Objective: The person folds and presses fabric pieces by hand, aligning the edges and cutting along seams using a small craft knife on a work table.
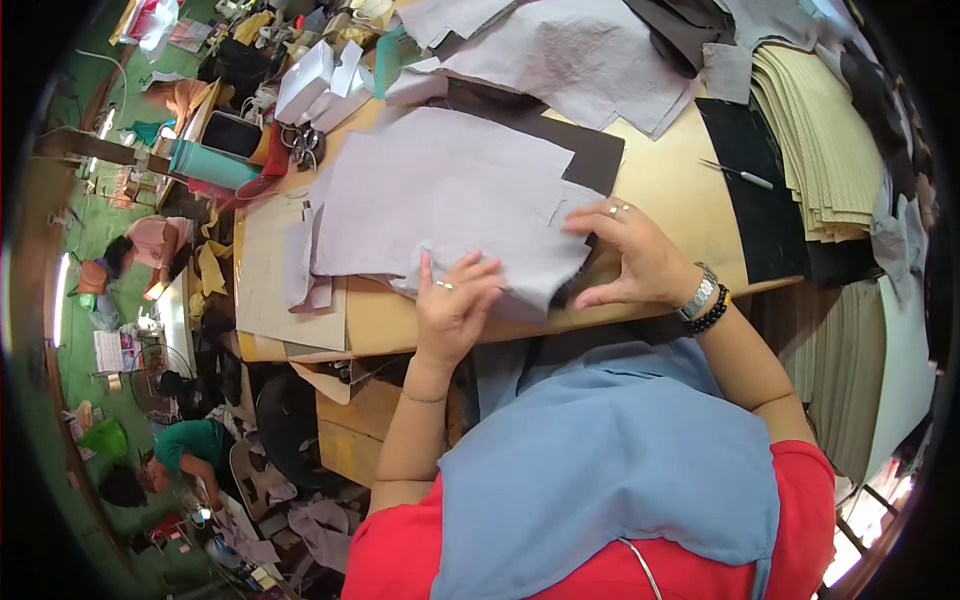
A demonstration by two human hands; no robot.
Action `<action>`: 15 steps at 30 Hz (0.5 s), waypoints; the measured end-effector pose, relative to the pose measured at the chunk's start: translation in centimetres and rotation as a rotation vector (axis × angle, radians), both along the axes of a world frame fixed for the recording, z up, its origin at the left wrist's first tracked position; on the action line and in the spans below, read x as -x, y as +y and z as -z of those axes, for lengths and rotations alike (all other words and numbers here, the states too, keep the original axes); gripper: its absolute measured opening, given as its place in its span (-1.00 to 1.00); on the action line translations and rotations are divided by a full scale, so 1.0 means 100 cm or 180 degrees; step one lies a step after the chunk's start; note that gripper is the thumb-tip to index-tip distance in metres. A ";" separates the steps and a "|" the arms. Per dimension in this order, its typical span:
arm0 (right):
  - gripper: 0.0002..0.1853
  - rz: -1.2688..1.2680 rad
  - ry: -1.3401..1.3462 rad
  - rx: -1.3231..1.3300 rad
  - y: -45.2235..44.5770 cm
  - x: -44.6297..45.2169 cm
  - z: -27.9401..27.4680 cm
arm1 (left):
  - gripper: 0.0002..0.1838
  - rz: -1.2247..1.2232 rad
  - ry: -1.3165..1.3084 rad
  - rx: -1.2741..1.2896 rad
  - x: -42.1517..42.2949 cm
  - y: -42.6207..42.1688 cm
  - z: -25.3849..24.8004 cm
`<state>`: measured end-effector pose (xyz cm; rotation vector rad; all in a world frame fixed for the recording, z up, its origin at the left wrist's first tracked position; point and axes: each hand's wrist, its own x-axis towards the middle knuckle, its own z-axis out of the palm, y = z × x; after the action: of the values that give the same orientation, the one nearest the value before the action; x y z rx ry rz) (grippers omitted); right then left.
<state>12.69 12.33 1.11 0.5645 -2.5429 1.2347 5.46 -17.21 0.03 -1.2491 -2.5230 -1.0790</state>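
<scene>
A pale lilac-grey piece of fabric (440, 180) lies on the table in front of me, with a dark brown piece (585, 145) showing from under its far right side. My left hand (458, 305) rests on the near edge of the pale fabric, its fingers spread. At the fabric's right edge is my right hand (625, 255), thumb and fingers apart in a wide curve. Its fingertips are at the cloth; whether they press on it I cannot tell. Below that corner a dark edge of material shows between hand and fabric.
More pale fabric (580, 60) is heaped at the back. A stack of cream sheets (815, 140) stands right, beside a black piece (745, 200) bearing a white-handled pointed tool (755, 180). White boxes (305, 82) and a phone (232, 133) lie back left. Two people work at far left.
</scene>
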 end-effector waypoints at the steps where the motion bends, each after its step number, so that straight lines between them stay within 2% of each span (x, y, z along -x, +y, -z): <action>1: -0.03 0.0037 0.0084 -0.0034 0.000 -0.001 0.002 | -0.89 -0.0233 -0.0349 -0.0551 -0.001 0.005 -0.003; 2: -0.02 0.0179 0.0197 0.0109 0.000 0.001 0.007 | -0.90 -0.0479 -0.0704 -0.1101 -0.002 0.008 -0.004; 4: 0.00 0.0442 0.0442 0.0386 0.001 0.008 0.020 | -0.89 -0.0712 -0.1484 -0.2695 0.000 0.010 -0.013; 5: -0.10 0.0783 0.0449 0.0355 -0.001 0.011 0.022 | -0.89 -0.0781 -0.1771 -0.3580 0.000 0.017 -0.024; 7: -0.18 0.1136 0.0001 0.0230 0.006 0.017 0.033 | -0.73 -0.0415 -0.2259 -0.3932 0.003 0.017 -0.052; 8: -0.22 0.1317 -0.0216 0.0178 0.010 0.020 0.036 | -0.64 -0.0557 -0.2428 -0.4161 0.006 0.014 -0.056; 9: -0.39 0.1116 -0.0124 0.0166 0.012 0.022 0.028 | -0.61 -0.0618 -0.2604 -0.4189 0.009 0.011 -0.060; 11: -0.48 0.0872 0.0042 0.0648 0.013 0.023 0.028 | -0.53 -0.0752 -0.2959 -0.4234 0.016 0.003 -0.066; 14: -0.61 0.0709 0.0560 0.0993 -0.003 0.028 0.010 | -0.53 -0.0430 -0.3705 -0.4119 0.024 -0.004 -0.062; 15: -0.67 0.0517 0.0151 0.1169 -0.005 0.031 0.011 | -0.53 0.0244 -0.4316 -0.4369 0.029 -0.009 -0.049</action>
<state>9.64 11.86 0.02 0.2940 -2.1944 1.5531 2.55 -18.09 4.88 -0.0709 -1.0605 -3.4160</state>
